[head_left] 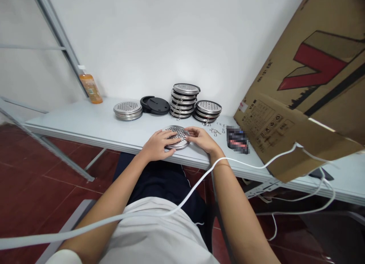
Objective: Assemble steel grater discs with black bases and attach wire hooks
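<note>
A round perforated metal plate, which looks like a grater disc, lies near the table's front edge. My left hand rests over its left side, fingers stretched out and spread across the holed top, thumb by the front rim. On the right side, my right hand grips the rim with bent fingers and thumb; its fingertips are partly hidden. Behind are a tall stack of similar discs with dark rims and small wire clips, and a shorter stack. Plain silver discs are piled at left, beside black round lids.
Loose metal clips lie right of my hands, near a blurred dark packet. A big cardboard box stands at right. An orange drink bottle is at far left. A white cable crosses over my right forearm.
</note>
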`<act>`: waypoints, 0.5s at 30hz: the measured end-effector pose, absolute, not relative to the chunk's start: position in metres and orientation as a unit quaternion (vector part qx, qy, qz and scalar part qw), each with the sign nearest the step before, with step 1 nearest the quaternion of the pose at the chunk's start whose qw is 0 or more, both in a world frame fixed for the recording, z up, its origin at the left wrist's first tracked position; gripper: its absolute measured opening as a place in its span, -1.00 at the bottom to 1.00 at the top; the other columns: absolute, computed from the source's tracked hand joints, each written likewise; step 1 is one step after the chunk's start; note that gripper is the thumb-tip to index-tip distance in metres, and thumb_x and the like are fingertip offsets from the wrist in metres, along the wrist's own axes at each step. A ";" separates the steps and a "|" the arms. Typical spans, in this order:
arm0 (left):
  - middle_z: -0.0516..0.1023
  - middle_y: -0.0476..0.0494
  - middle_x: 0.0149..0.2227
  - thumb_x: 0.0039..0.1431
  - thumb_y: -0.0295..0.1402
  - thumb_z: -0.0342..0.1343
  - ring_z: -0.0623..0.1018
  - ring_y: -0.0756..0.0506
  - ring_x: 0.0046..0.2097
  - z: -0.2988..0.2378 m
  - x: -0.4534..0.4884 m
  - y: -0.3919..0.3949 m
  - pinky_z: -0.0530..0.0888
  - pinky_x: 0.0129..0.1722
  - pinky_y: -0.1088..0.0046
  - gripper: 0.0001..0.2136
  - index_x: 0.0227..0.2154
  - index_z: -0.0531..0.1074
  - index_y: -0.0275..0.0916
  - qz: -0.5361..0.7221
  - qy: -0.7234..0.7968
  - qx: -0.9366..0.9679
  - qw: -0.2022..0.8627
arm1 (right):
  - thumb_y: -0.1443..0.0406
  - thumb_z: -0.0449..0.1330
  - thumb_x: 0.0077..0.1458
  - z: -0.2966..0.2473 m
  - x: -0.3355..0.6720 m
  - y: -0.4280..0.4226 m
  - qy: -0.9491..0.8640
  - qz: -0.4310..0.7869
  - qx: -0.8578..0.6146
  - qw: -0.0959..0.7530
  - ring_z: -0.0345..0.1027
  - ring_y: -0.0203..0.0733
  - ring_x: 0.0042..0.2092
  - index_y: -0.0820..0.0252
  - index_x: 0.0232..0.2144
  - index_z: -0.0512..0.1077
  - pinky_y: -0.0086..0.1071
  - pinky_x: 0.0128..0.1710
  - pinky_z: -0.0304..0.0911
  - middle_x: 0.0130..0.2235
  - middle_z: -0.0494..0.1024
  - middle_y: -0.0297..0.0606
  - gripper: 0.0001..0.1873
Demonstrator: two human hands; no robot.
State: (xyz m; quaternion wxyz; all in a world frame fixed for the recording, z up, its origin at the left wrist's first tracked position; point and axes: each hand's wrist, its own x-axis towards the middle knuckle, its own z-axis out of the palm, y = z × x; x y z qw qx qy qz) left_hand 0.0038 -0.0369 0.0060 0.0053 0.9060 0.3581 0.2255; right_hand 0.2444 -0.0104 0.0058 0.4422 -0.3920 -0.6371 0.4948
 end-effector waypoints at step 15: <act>0.33 0.01 0.27 0.09 -0.34 0.08 0.29 -0.23 0.30 0.007 0.004 -0.036 0.13 0.28 0.03 -0.51 0.12 0.43 0.10 0.227 0.358 0.906 0.017 | 0.21 0.43 -0.16 -0.003 0.244 -0.003 -0.613 0.438 -0.441 0.488 0.38 -0.03 0.12 0.18 -0.11 0.48 -0.09 0.23 0.18 0.07 0.51 -0.09 -0.49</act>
